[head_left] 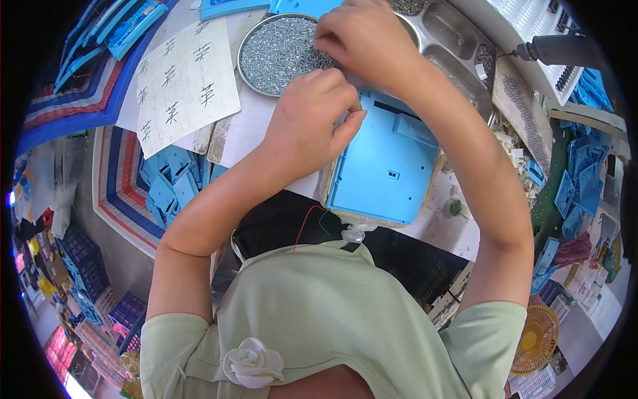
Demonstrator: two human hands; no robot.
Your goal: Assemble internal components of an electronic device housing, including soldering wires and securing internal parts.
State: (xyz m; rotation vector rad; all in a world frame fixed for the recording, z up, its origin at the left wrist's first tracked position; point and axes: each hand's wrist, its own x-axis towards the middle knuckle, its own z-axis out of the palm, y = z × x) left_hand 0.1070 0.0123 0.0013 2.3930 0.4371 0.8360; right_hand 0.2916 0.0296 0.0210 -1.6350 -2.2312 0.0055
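The fingers of the right hand [364, 38] are bent inward over the right side of a round bowl [240, 61] of screws [274, 53]; whether they grip one cannot be told. The left hand [312, 113] is just below the bowl, its fingers curled and the thumb drawn in toward the forefinger near the upper left corner of a blue panel [379, 163]; anything between them is hidden. The panel lies flat on a pale block [325, 189], directly in front of the person, on the white worktop [244, 136]. Left of the bowl is a sheet [189, 83] with handwritten characters; to the right, a metal tray [450, 30] with compartments, then a dark power screwdriver [561, 51], its thin bit pointing left. Farther out, blue parts [171, 181] are heaped at the left, and a yellow basket [535, 338] is at the lower right.
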